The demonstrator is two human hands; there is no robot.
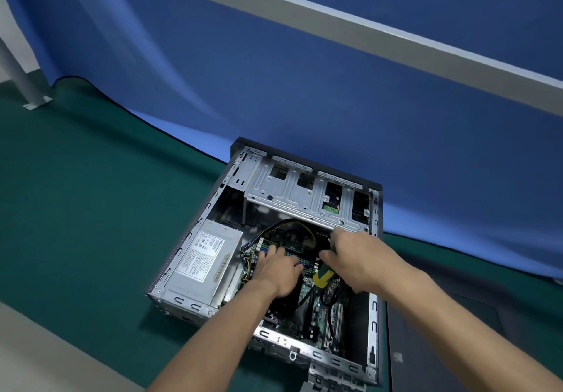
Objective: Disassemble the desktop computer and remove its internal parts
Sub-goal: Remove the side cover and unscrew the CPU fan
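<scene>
I see a table covered by a green mat point(76, 203), with a blue cloth point(304, 87) draped over its far side. The open computer case point(373, 315) lies on the mat, and a dark side panel point(457, 346) lies flat just beside its right edge.

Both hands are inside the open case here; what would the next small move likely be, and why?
Probably easing a memory module up from its slot: the left hand rests flat on the memory slots of the motherboard, while the right hand reaches beside them, fingers curled. Whether it grips anything is unclear.
</scene>
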